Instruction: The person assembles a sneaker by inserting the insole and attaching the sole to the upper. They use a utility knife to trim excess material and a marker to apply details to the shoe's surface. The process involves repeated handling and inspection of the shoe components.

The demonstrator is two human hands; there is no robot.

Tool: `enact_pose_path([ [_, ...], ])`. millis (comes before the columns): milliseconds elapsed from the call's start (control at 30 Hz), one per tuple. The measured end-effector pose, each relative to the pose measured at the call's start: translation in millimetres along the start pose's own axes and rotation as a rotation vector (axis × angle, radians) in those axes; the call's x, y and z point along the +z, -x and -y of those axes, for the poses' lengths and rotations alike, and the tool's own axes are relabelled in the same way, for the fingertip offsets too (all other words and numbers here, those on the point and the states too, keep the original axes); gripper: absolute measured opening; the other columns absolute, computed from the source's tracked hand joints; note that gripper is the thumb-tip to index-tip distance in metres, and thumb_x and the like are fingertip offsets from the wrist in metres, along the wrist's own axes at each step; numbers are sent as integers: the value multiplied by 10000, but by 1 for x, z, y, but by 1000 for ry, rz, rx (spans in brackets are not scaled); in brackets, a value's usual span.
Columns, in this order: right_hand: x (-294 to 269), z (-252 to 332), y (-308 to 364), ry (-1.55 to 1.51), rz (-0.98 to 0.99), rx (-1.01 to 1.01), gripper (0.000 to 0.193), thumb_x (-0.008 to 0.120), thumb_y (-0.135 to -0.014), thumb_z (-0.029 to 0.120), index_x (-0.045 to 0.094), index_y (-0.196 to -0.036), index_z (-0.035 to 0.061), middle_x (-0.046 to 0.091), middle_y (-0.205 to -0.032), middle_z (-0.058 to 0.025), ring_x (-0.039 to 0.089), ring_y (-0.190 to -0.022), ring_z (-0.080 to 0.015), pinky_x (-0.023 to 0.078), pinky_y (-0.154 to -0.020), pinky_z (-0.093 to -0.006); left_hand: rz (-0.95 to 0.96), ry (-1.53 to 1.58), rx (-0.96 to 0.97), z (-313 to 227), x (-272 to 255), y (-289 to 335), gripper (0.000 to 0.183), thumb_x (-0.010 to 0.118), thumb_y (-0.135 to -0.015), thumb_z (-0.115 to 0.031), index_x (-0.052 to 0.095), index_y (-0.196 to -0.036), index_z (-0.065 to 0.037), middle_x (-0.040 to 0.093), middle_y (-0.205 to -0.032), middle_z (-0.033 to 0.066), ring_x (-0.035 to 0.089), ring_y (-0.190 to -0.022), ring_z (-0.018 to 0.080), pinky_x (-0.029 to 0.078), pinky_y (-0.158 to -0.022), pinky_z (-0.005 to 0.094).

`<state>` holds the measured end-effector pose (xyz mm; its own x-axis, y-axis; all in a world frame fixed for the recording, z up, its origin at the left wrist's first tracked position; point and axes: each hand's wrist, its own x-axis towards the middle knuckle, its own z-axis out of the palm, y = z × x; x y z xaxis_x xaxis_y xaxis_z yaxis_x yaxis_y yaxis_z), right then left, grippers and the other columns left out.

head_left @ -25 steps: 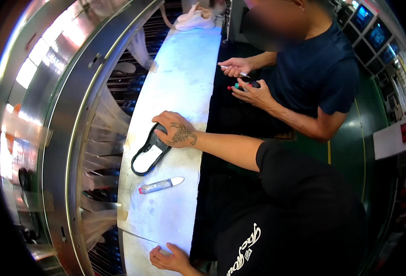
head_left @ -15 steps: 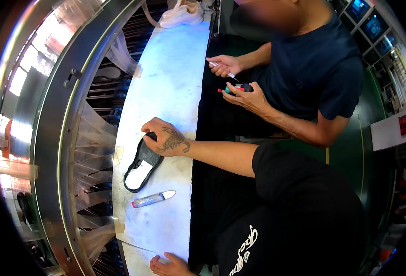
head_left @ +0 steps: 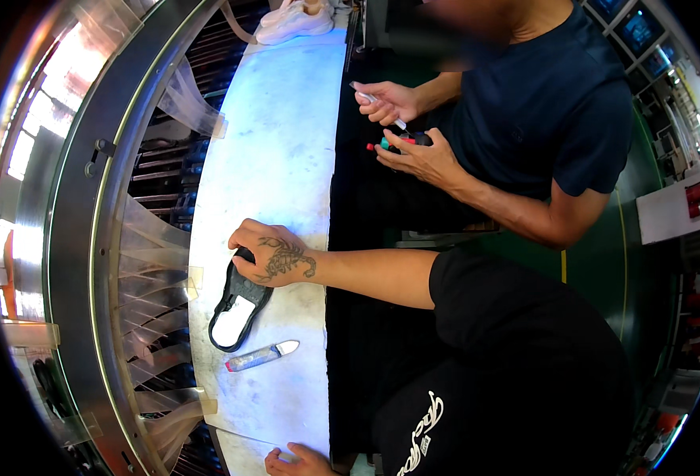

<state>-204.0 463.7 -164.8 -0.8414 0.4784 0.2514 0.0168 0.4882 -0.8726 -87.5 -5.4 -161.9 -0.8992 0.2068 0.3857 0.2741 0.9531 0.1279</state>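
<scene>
A black shoe sole (head_left: pixel 258 304) with a white patch in its heel part lies on the pale work surface (head_left: pixel 278 127). My right hand (head_left: pixel 277 255), with a scorpion tattoo on its back, grips the sole's far end and partly hides it. Just below the sole is a short knife-like tool (head_left: pixel 258 356) with a grey-blue handle, a pink end and a pale rounded blade; no hand touches it. At the lower edge, my left hand (head_left: pixel 301 462) rests by the surface's rim, its fingers apart and slightly bent. It holds nothing that I can see.
A curved metal frame (head_left: pixel 88 214) with clear plastic strips (head_left: pixel 155 301) and dark rollers runs along the left. White shoes (head_left: pixel 294 21) stand at the far end. At upper right, a co-worker's hands (head_left: pixel 409 135) hold a pen-like tool and small coloured items.
The whole view has shifted slightly. My right hand and the sole have slid a little toward the knife-like tool. The co-worker's hands have moved slightly.
</scene>
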Motion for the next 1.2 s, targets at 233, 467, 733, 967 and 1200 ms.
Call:
enact_pose_path([
  [233, 3, 1, -2, 13, -2, -5, 263, 709, -1004, 270, 680, -1198, 94, 661, -1193, -117, 709, -945, -321, 582, -862, -463, 4, 0, -15, -9, -6, -2, 407, 688, -988, -348, 594, -1117, 27, 601, -1144, 233, 561, -1129, 460, 444, -1013, 589],
  [467, 1, 2, -2, 7, 27, 19, 264, 704, -1004, 266, 678, -1203, 93, 661, -1197, -116, 702, -927, -315, 578, -858, -458, 5, -10, -12, -1, -2, -2, 399, 680, -991, -349, 599, -1115, 22, 605, -1149, 236, 562, -1131, 461, 446, -1013, 589],
  [733, 3, -1, -1, 51, -3, -23, 264, 711, -997, 260, 674, -1195, 90, 670, -1176, -115, 710, -910, -312, 589, -833, -448, -3, -35, -22, -9, -4, -2, 371, 679, -982, -326, 601, -1112, 12, 599, -1149, 226, 562, -1140, 450, 448, -1012, 581],
  [967, 6, -1, 0, 39, -23, -39, 263, 722, -981, 224, 670, -1192, 76, 669, -1178, -126, 715, -942, -315, 590, -859, -446, -7, 26, -37, -10, -4, -2, 336, 697, -953, -277, 602, -1109, 5, 601, -1156, 224, 561, -1133, 442, 449, -1006, 578],
  [1200, 14, -17, -6, -67, -166, -119, 253, 658, -943, 134, 670, -1184, 58, 677, -1121, -155, 712, -940, -336, 590, -885, -457, -12, 16, -51, -9, -4, -4, 318, 705, -925, -252, 613, -1097, -1, 609, -1156, 214, 566, -1136, 442, 449, -1007, 584],
])
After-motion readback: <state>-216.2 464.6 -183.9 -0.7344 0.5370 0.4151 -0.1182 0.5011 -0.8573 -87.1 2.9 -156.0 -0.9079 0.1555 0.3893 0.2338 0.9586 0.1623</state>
